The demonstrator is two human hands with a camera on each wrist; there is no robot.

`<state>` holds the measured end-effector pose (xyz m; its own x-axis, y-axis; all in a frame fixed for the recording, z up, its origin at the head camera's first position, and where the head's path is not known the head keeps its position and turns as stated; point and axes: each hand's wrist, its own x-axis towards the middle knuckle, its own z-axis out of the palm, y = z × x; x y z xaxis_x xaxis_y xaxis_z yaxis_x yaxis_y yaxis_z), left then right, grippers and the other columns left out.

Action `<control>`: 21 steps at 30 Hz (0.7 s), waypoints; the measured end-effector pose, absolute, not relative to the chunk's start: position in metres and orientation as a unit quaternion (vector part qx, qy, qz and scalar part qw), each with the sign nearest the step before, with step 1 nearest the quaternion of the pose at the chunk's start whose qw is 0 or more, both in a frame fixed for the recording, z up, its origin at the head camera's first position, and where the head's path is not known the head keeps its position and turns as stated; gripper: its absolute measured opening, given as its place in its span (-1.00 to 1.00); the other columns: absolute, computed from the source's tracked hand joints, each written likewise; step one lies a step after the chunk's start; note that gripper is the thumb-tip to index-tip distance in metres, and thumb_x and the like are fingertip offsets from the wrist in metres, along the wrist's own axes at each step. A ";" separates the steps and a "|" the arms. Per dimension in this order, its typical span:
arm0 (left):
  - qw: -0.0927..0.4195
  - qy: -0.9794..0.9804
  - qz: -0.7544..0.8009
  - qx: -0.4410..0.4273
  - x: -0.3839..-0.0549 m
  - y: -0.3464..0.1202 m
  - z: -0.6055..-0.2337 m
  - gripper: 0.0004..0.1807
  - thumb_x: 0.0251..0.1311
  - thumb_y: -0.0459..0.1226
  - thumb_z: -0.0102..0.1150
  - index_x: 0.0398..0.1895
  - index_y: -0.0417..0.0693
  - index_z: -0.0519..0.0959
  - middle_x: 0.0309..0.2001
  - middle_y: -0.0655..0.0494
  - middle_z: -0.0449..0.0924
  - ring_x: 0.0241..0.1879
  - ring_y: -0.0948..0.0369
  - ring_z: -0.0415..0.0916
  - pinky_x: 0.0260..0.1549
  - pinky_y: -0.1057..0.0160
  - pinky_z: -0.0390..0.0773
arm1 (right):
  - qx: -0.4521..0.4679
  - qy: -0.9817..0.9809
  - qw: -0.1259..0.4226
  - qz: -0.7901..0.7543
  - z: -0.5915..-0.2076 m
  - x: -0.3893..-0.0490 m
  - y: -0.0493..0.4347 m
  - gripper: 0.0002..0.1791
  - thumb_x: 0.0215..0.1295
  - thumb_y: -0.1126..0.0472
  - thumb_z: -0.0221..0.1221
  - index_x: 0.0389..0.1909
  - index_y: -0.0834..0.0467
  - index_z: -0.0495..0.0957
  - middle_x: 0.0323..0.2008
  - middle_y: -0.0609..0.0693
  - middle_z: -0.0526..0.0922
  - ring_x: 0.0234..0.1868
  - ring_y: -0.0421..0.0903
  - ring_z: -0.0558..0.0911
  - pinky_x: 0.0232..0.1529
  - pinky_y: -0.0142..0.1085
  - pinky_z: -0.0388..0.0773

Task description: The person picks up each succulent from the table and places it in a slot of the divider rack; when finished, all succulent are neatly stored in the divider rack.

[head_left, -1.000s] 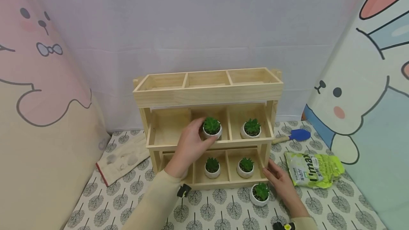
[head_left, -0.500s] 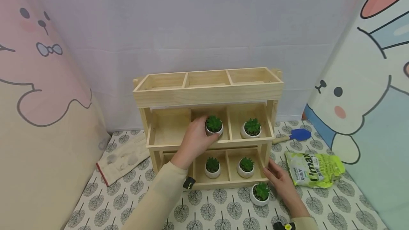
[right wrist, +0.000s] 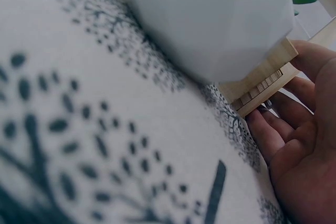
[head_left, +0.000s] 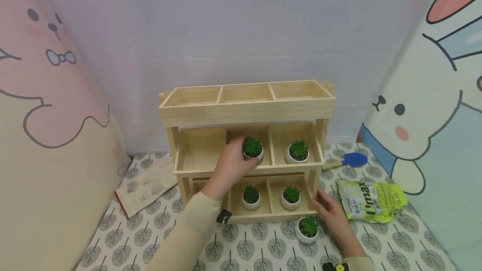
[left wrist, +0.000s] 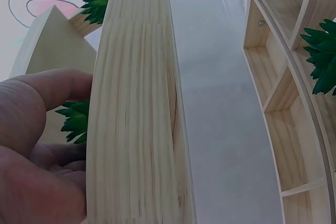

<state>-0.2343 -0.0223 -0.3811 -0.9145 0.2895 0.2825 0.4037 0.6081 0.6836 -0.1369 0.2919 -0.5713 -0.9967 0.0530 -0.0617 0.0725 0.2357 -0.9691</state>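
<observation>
My left hand grips a small potted succulent in the middle compartment of the wooden shelf's second tier. In the left wrist view a tier's front board hides most of the pot, and some green leaves show beside the fingers. My right hand holds the shelf's lower right corner, thumb on one side and fingers on the other. Close to that hand, a potted succulent stands on the cloth before the shelf; its white pot looms in the right wrist view.
Another succulent sits in the second tier's right compartment. The bottom tier holds succulents in its middle and right compartments; my left arm partly covers its left one. A glove lies left, a blue trowel and green bag right.
My left hand has shifted slightly right and deeper into the middle compartment with the succulent, then stayed there. The right hand keeps its place at the shelf corner.
</observation>
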 end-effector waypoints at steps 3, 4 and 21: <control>0.072 -0.893 -0.401 -0.192 -0.232 -0.023 -0.380 -0.39 0.09 -0.30 0.54 0.21 -0.28 0.54 0.08 -0.16 0.62 0.11 -0.07 0.58 0.15 -0.07 0.59 | 0.042 0.787 0.004 -0.615 -0.572 -0.137 0.292 -0.22 0.59 -0.02 0.15 0.66 0.13 0.08 0.59 0.22 0.14 0.54 0.20 0.24 0.22 -0.53 0.36; 0.071 -0.893 -0.402 -0.191 -0.232 -0.024 -0.379 -0.38 0.09 -0.30 0.54 0.23 -0.29 0.54 0.09 -0.16 0.62 0.11 -0.07 0.58 0.16 -0.07 0.59 | 0.042 0.788 0.004 -0.614 -0.573 -0.137 0.292 -0.21 0.59 -0.02 0.15 0.66 0.13 0.08 0.60 0.22 0.14 0.54 0.20 0.23 0.21 -0.55 0.35; 0.098 -0.872 -0.434 -0.203 -0.209 -0.035 -0.388 -0.29 0.12 -0.37 0.46 0.37 -0.27 0.44 0.25 -0.13 0.53 0.18 -0.04 0.51 0.17 -0.05 0.55 | 0.031 0.786 -0.002 -0.617 -0.574 -0.136 0.292 -0.23 0.61 0.02 0.14 0.66 0.17 0.08 0.58 0.28 0.14 0.51 0.21 0.25 0.16 -0.59 0.38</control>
<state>-0.2086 -0.0348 -0.3878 -0.8979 0.2692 0.3483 0.4402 0.5401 0.7173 -0.1365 0.2922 -0.5738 -0.9981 0.0507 -0.0354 0.0464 0.2372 -0.9704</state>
